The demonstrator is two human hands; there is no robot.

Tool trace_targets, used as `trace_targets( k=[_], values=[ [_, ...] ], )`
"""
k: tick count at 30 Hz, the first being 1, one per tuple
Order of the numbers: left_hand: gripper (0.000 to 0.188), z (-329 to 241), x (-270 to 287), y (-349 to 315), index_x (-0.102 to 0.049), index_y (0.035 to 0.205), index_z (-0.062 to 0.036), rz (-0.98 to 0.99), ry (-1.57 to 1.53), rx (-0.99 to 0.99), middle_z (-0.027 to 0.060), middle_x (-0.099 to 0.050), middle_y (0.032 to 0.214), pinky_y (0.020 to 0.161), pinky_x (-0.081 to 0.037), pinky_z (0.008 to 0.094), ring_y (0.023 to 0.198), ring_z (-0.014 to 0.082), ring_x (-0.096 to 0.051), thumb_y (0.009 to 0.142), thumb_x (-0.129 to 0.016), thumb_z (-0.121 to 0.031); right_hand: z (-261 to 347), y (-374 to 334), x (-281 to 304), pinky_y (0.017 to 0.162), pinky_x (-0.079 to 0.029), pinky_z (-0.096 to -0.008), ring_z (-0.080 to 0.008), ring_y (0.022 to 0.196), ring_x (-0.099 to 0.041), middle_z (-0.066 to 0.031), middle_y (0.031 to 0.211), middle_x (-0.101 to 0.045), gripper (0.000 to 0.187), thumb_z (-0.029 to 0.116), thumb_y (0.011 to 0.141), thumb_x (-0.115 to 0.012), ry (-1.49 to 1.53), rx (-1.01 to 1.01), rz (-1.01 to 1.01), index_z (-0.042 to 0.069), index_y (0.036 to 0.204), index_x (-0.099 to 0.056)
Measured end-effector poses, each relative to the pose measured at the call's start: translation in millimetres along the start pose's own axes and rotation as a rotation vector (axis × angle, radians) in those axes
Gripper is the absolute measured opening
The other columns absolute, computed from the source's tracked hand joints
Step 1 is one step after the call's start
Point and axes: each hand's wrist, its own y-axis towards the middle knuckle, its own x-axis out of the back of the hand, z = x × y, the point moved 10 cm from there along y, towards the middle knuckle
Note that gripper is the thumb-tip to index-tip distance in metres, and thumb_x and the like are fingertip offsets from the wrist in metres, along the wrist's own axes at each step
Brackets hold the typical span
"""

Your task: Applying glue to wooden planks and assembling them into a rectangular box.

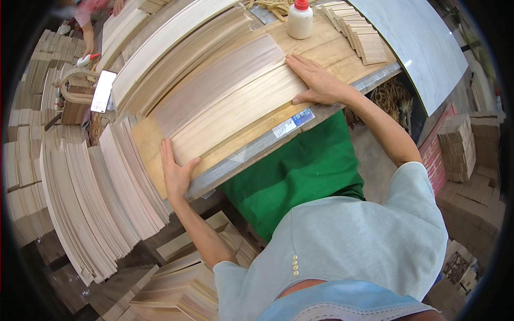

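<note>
A long pale wooden board point(241, 111) lies flat on the workbench point(147, 142) in front of me. My left hand point(178, 168) is at its left end, fingers along the end and thumb at the near corner. At the opposite end my right hand point(319, 81) has its fingers over the far corner and its thumb by the near edge. Between them the two hands hold the board by its ends. Along its far side runs a greyer wooden board point(225, 80), touching or nearly touching it.
Beyond are stacked long boards point(187, 59), a white glue bottle point(300, 21) with a red cap and small wooden slats point(358, 35). Curved stacks of thin boards point(99, 198) stand at left, near a phone point(103, 92). Another person's arm point(87, 35) shows at upper left.
</note>
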Motion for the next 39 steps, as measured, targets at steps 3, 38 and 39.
trace_targets(
  k=[3, 38, 39],
  values=[
    [0.09, -1.0, -1.9, 1.1, -0.032, 0.141, 0.003, -0.006, 0.011, 0.013, 0.0218, -0.026, 0.149, 0.114, -0.02, 0.0371, 0.139, 0.0315, -0.024, 0.066, -0.079, -0.017, 0.2, 0.3, 2.2, 0.116, -0.017, -0.0387, -0.0331, 0.141, -0.017, -0.0241, 0.149, -0.022, 0.095, 0.031, 0.072, -0.075, 0.036, -0.025, 0.019, -0.005, 0.143, -0.023],
    [0.065, -157.1, -88.7, 25.2, -0.043, 0.132, 0.0018, 0.113, -1.272, -0.037, 0.0126, -0.054, 0.123, 0.099, -0.04, 0.033, 0.114, 0.019, -0.051, 0.079, -0.075, -0.02, 91.2, 26.4, 36.9, 0.099, -0.038, -0.035, -0.0232, 0.115, -0.048, -0.0109, 0.124, -0.047, 0.073, 0.011, 0.067, -0.072, 0.476, 0.097, -0.026, 0.007, 0.134, -0.045],
    [0.06, -158.6, -98.5, 26.8, -0.046, 0.129, 0.0027, 0.182, -1.384, 0.019, 0.0106, -0.056, 0.119, 0.096, -0.042, 0.0309, 0.11, 0.0165, -0.054, 0.08, -0.074, -0.018, 98.2, 26.5, 34.0, 0.1, -0.038, -0.0348, -0.0236, 0.115, -0.049, -0.0101, 0.125, -0.047, 0.075, 0.012, 0.067, -0.072, 0.48, 0.112, -0.02, 0.007, 0.136, -0.043]
  ],
)
